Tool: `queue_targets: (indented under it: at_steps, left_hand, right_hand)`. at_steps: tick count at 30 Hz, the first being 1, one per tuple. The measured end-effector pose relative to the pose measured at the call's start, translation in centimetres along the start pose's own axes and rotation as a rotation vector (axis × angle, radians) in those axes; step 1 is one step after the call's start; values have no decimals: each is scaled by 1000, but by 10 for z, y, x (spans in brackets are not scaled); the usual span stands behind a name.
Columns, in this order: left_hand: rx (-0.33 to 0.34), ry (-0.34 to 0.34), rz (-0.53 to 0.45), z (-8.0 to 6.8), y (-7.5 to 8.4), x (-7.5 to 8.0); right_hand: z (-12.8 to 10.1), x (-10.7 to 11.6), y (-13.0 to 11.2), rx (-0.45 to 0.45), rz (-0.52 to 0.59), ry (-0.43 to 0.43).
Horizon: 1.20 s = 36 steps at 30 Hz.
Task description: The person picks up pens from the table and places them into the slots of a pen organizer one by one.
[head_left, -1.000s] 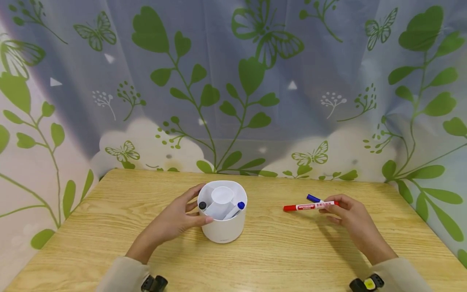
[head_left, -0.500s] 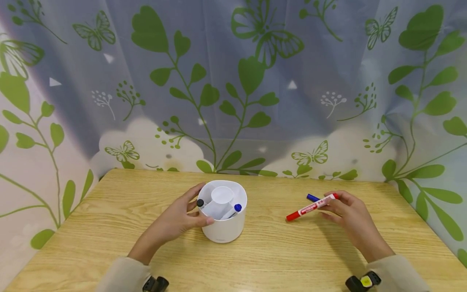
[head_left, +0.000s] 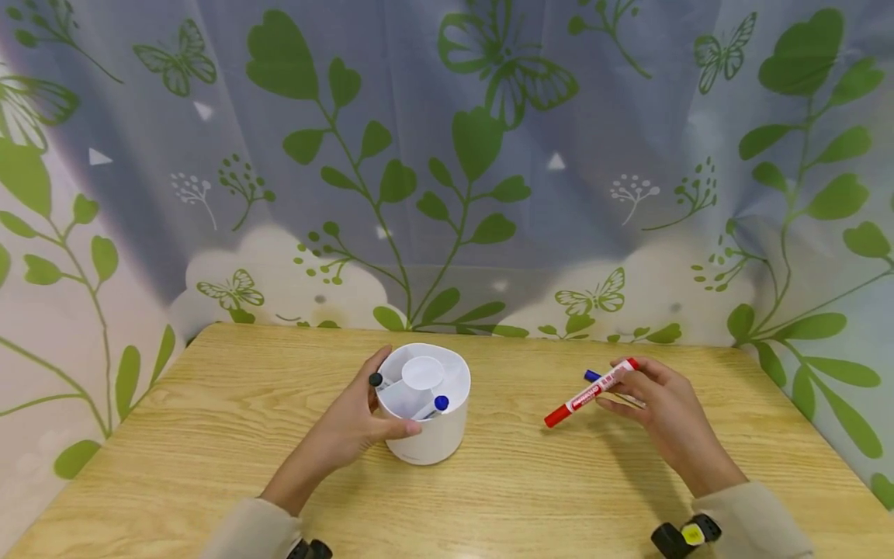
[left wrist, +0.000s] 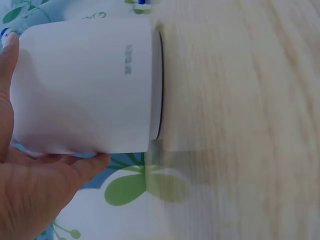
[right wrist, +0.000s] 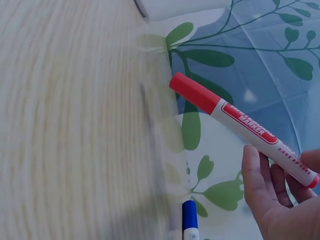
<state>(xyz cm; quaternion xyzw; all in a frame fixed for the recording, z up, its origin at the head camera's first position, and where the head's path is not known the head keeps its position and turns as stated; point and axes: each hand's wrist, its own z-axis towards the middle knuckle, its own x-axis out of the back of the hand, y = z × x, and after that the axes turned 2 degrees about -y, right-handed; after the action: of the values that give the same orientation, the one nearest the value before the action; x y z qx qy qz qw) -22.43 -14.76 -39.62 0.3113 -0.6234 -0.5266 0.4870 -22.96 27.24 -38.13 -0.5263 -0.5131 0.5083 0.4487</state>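
Note:
A round white pen holder [head_left: 424,411] [left wrist: 85,82] with inner compartments stands mid-table. My left hand [head_left: 349,427] [left wrist: 30,185] grips its left side, thumb across the front, and it leans slightly to the left. A black-capped marker [head_left: 376,380] and a blue-capped marker [head_left: 439,403] stick out of it. My right hand [head_left: 653,396] [right wrist: 280,200] pinches the white end of a red marker [head_left: 590,393] [right wrist: 240,127], lifted off the table with its red cap pointing down-left. A blue marker [head_left: 594,376] [right wrist: 190,220] lies on the table behind the hand.
The wooden table [head_left: 531,497] is closed in at the back and sides by a curtain [head_left: 447,171] printed with green leaves and butterflies. A wrist camera mount [head_left: 680,536] shows at the lower right.
My right hand has lifted the red marker off the table and tilted it, cap end down. My left hand has tipped the holder slightly left, shifting the markers inside.

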Motion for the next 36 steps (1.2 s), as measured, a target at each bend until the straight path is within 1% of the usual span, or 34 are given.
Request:
queue_targets:
  at_steps: [5, 9, 12, 18, 23, 31, 36]
  left_hand:
    - [-18, -7, -12, 1, -1, -4]
    - [-26, -18, 3, 0, -1, -3]
    - [-30, -20, 25, 0, -1, -2]
    - [-45, -24, 64, -1, -1, 2]
    - [-34, -33, 53, -2, -1, 5]
    - [-35, -45, 49, -3, 0, 9]
    - [-39, -68, 26, -3, -1, 11]
  right_hand:
    - [-1, -5, -6, 31, 57, -14]
    - [-3, -10, -8, 57, 123, -24]
    - [-4, -16, -9, 76, 147, -21]
    - [-4, -31, -13, 87, 150, 23]
    - [-4, -42, -15, 97, 145, 55]
    - [-5, -55, -21, 136, 176, 57]
    - [-7, -61, -23, 156, 151, 42]
